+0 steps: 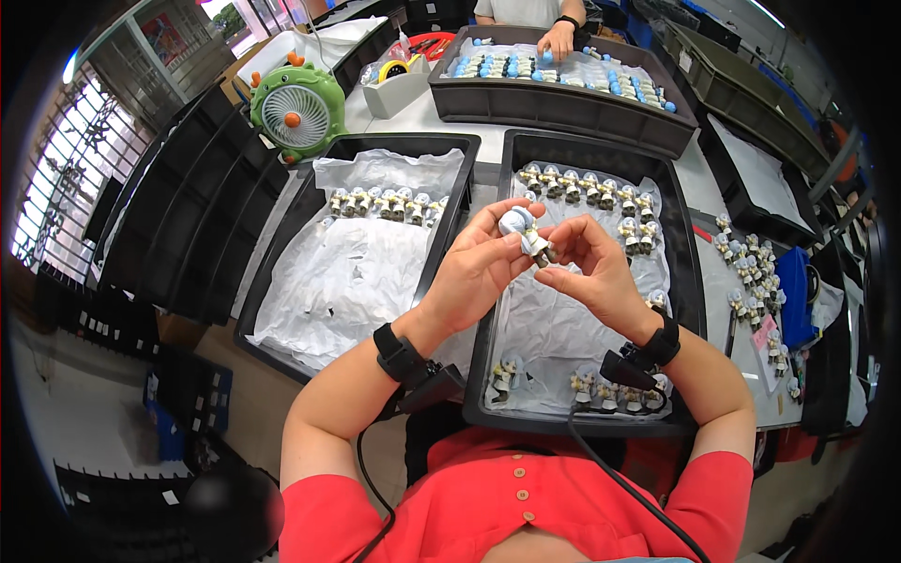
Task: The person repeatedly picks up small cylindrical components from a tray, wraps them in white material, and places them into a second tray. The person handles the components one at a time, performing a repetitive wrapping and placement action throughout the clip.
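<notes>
A small figurine (519,223) with a pale blue-grey head, white body and dark feet is held up between my hands, over the inner rims of two black trays. My left hand (477,263) grips it around the head and back. At its lower end, the thumb and fingertips of my right hand (593,272) pinch near the feet. Below them, the right tray (689,281) is lined with white paper and bears similar figurines in rows at its far side, with more along its near edge. The left tray (469,155), also paper-lined, has one row of figurines (387,204) toward the far end.
Loose figurines (751,267) cluster on the table at the right, beside a blue bin (796,296). A green fan (298,111) stands at the far left. Across the table, a co-worker's hand (558,40) reaches into a large grey crate (563,111) of blue-and-white figurines. Cables hang from both my wrists.
</notes>
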Demonstrator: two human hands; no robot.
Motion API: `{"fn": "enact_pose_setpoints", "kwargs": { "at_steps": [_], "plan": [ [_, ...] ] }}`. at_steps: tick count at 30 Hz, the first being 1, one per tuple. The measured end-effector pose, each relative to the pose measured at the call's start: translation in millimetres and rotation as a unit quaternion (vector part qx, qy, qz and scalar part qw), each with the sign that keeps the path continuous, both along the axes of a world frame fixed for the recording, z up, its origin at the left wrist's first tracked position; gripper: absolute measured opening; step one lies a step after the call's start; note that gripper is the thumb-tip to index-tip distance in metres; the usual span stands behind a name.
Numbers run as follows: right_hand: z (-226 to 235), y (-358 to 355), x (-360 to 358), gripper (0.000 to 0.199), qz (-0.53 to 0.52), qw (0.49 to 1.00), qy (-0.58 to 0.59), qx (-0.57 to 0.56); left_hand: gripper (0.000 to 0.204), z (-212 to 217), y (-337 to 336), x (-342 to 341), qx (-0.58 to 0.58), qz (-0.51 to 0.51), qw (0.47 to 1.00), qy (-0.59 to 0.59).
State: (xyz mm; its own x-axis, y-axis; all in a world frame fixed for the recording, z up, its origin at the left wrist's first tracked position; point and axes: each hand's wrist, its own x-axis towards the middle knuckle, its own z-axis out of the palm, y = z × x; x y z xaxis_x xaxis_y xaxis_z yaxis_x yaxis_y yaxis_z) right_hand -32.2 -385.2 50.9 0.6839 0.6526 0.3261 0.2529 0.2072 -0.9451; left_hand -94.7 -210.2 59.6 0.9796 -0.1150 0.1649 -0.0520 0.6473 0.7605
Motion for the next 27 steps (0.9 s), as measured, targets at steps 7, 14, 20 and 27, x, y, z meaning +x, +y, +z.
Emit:
{"fn": "enact_pose_setpoints", "kwargs": {
  "at_steps": [7,14,20,27],
  "plan": [
    [-0.4,3.9,-1.9,0.035,-0.019,0.999,-0.034,-0.013,0.043,-2.0,2.0,-1.1,0.005,0.002,1.000,-0.003],
    [-6.9,2.3,0.7,0.028,-0.007,0.999,0.029,-0.019,0.039,-6.1,-2.2,3.9,0.075,0.057,0.995,0.036],
    [-8.0,3.5,3.0,0.030,0.003,0.999,0.019,-0.033,0.033,19.3,49.5,14.2,0.148,0.120,0.979,0.071],
    [-4.9,1.0,10.4,0.022,-0.029,0.995,-0.044,-0.088,0.041,-2.8,239.8,-0.6,0.590,0.325,0.721,0.163]
  ]
}}
